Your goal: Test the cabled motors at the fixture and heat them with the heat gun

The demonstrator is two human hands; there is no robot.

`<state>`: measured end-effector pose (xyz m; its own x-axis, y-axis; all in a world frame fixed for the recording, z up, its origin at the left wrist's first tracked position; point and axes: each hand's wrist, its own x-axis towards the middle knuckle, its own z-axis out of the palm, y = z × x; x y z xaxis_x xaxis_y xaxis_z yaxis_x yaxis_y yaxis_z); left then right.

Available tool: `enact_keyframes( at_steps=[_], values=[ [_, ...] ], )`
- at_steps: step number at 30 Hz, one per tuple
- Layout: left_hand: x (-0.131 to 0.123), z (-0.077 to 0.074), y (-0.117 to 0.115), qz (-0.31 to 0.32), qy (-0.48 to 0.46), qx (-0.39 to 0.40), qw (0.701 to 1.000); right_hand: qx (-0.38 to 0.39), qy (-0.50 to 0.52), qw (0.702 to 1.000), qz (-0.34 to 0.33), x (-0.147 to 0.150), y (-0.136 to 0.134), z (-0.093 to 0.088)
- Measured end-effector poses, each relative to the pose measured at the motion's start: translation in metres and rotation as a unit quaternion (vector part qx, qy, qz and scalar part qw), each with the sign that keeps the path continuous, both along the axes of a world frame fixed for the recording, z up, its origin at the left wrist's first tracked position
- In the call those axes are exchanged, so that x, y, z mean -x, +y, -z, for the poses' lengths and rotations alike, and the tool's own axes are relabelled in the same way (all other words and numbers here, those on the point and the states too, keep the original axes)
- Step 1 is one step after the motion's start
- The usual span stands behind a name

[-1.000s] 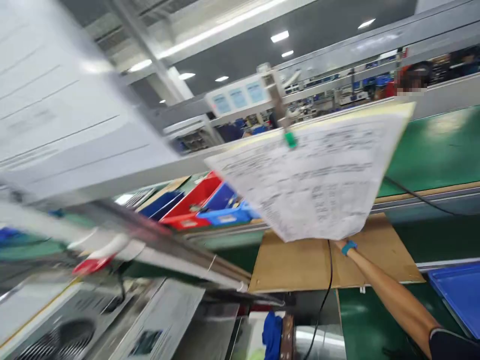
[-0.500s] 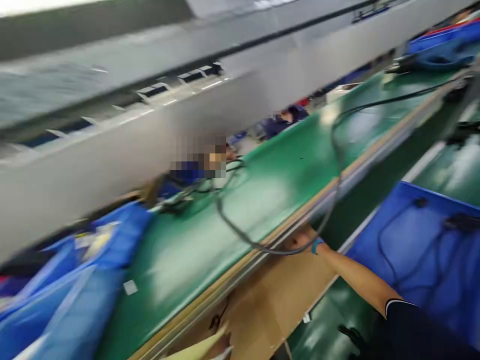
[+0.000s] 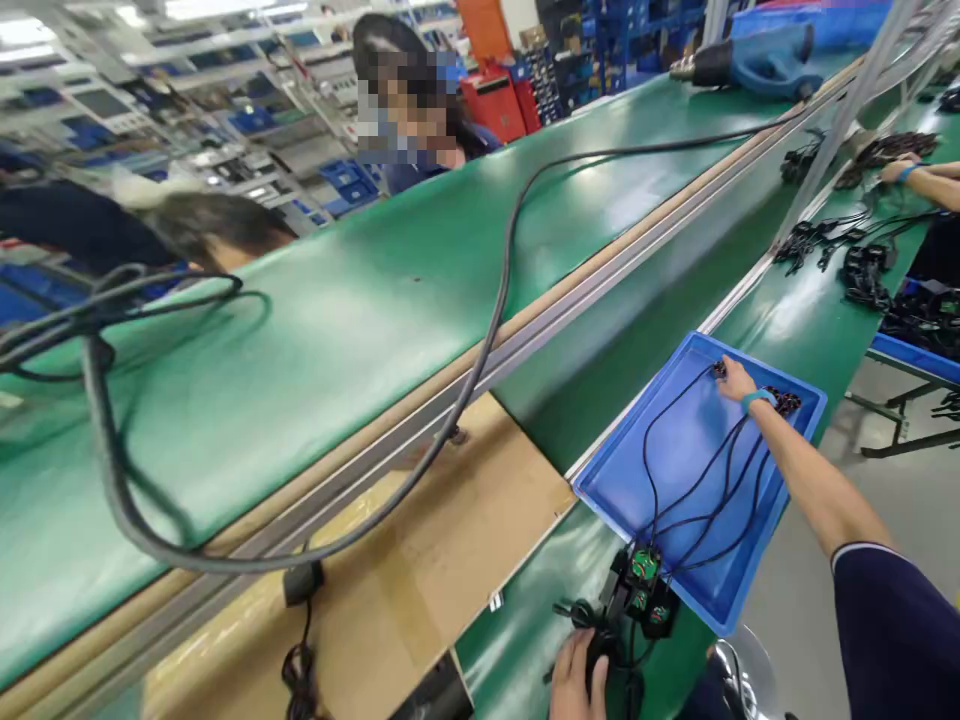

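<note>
My right hand (image 3: 736,382), with a blue band at the wrist, reaches into a blue tray (image 3: 600,478) and pinches the dark end of a black cable (image 3: 649,440). Beside the wrist lie more dark cable ends (image 3: 784,402). Their thin cables run across the tray to black housings with green circuit boards (image 3: 645,565) at its near edge. At the bottom, my left hand (image 3: 576,680) is closed round a black coiled cable (image 3: 596,640) next to those housings; the frame edge cuts this hand off.
A cardboard box (image 3: 450,530) with a black adapter (image 3: 302,583) stands left of the tray. A thick grey cable (image 3: 510,240) crosses the raised green shelf (image 3: 360,300) to a blue heat gun (image 3: 772,65). A co-worker's hand (image 3: 900,168) is among cables at right; other people sit beyond the shelf.
My view has swung right and steadied. My right hand has left the box under the shelf and is now in the blue tray. My left hand and the black housings have come into clear view.
</note>
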<state>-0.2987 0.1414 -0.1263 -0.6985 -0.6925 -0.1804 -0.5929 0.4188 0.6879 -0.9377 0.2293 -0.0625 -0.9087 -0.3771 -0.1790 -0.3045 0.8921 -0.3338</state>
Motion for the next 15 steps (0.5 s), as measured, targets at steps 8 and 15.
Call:
enact_keyframes(
  at_steps=[8, 15],
  values=[
    [0.035, -0.026, 0.03, 0.008, -0.055, -0.017, 0.998, -0.034, -0.008, 0.999, 0.041, -0.002, -0.024, 0.022],
    [0.047, -0.031, 0.036, -0.005, -0.072, -0.025, 0.997, 0.14, 0.205, 0.967, -0.055, -0.062, -0.009, -0.043]
  ],
)
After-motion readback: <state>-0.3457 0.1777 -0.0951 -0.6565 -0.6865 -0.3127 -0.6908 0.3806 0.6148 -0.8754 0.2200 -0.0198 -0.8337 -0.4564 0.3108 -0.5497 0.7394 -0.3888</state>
